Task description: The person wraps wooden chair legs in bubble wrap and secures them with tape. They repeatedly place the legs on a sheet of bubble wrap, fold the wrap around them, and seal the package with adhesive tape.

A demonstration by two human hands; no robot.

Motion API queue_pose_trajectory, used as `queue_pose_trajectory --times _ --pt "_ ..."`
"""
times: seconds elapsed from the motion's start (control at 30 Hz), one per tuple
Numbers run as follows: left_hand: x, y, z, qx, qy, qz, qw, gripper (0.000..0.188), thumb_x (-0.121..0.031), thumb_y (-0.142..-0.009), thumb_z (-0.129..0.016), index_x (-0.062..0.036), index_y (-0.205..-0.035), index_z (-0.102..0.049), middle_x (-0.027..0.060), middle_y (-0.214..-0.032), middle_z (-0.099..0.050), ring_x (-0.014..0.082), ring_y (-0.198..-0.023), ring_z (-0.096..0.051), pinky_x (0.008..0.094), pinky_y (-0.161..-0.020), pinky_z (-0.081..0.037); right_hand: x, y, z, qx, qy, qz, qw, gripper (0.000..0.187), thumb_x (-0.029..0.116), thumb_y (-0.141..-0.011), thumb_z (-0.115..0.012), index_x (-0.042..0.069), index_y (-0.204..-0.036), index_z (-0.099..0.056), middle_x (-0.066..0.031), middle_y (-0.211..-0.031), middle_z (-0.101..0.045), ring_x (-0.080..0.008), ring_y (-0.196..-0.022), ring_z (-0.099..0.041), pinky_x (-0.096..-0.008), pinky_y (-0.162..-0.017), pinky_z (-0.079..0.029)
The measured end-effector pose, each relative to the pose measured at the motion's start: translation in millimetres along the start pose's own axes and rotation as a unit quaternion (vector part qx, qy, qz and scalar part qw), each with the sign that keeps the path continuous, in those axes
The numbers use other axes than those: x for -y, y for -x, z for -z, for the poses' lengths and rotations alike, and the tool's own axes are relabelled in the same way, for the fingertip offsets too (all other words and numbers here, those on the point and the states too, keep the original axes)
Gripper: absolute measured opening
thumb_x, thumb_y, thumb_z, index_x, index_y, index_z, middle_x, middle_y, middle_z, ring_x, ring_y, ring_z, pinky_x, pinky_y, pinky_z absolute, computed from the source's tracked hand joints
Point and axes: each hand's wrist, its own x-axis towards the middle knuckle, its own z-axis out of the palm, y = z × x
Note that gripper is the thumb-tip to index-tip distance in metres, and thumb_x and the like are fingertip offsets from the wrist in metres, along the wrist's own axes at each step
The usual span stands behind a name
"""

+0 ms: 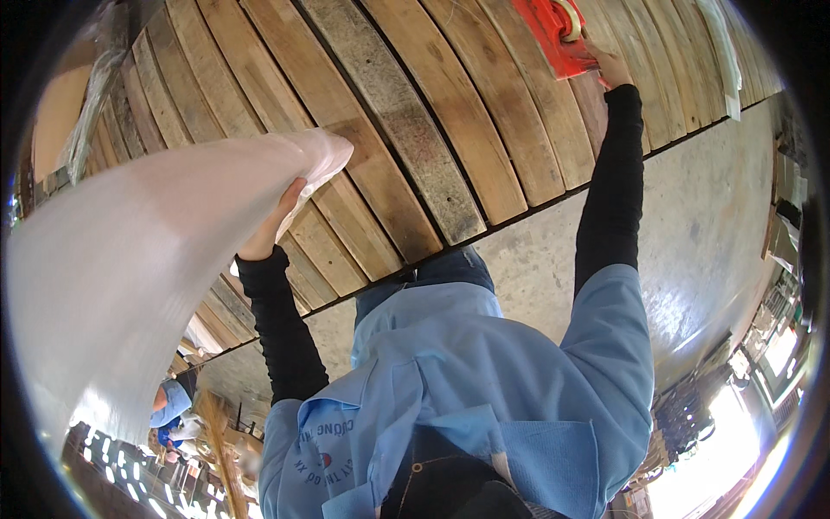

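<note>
My left hand [275, 223] is closed around the edge of a large sheet of thin white packing foam [130, 233]. The sheet is gathered to a folded end above the planks and spreads wide toward the lower left. Most of that hand's fingers are hidden behind the foam. At the far right my right hand [612, 67] grips the near end of a red tape dispenser [546, 39]. A cream roll of tape [568, 19] sits in it, partly cut off by the picture's top edge.
Both hands are over a slatted wooden table [432, 112] with dark gaps between planks. Clear plastic wrap [91, 108] lies at the far left, a white strip [724, 60] at the right. Other people [171, 406] are at the lower left, beyond the concrete floor [692, 199].
</note>
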Motion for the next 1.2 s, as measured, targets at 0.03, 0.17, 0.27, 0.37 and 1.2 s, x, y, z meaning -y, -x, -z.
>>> queue_pose_trajectory --times 0.03,0.17,0.27,0.37,1.2 --pt "-12 -3 -2 0.000 0.033 0.016 0.999 0.070 -0.042 -0.082 -0.082 -0.0059 -0.136 -0.056 0.0088 -0.135 -0.060 0.0240 -0.123 -0.057 0.0390 -0.107 -0.044 16 15 3 0.026 -0.042 -0.002 0.999 0.044 0.037 -0.100 -0.062 0.001 -0.124 -0.071 -0.0137 -0.108 -0.076 -0.0191 -0.096 -0.071 -0.0330 -0.093 -0.051" --pt "-4 -13 1 -0.058 0.049 -0.017 0.997 0.051 -0.013 -0.076 -0.091 0.0001 -0.118 -0.067 0.0106 -0.117 -0.070 0.0227 -0.107 -0.065 0.0369 -0.098 -0.050 -15 3 29 0.020 -0.104 0.039 0.994 0.034 0.029 -0.098 -0.063 0.002 -0.116 -0.076 -0.0085 -0.106 -0.077 -0.0172 -0.098 -0.069 -0.0292 -0.093 -0.049" --pt "-5 -12 3 -0.067 0.094 -0.023 0.993 0.054 -0.021 -0.075 -0.092 -0.0024 -0.120 -0.068 0.0094 -0.117 -0.070 0.0219 -0.107 -0.065 0.0359 -0.098 -0.050 -21 19 43 0.024 -0.046 0.109 0.993 0.033 0.032 -0.095 -0.066 0.008 -0.113 -0.078 -0.0019 -0.103 -0.076 -0.0125 -0.101 -0.065 -0.0275 -0.094 -0.044" --pt "-12 -16 6 -0.077 0.064 -0.063 0.993 0.052 -0.023 -0.076 -0.092 -0.0022 -0.118 -0.069 0.0089 -0.114 -0.072 0.0214 -0.103 -0.066 0.0352 -0.095 -0.051 -78 7 67 0.027 0.058 0.111 0.992 0.033 0.035 -0.092 -0.069 0.009 -0.108 -0.079 -0.0016 -0.100 -0.076 -0.0099 -0.099 -0.064 -0.0280 -0.092 -0.045" --pt "-41 -74 25 -0.140 0.231 -0.106 0.957 0.047 -0.004 -0.070 -0.093 0.0049 -0.107 -0.065 0.0100 -0.103 -0.071 0.0161 -0.092 -0.070 0.0277 -0.080 -0.056 194 349 -355 0.149 -0.618 -0.059 0.770 0.043 0.041 -0.095 -0.074 0.004 -0.074 -0.070 -0.0019 -0.064 -0.064 -0.0056 -0.048 -0.051 -0.0216 -0.044 -0.037"
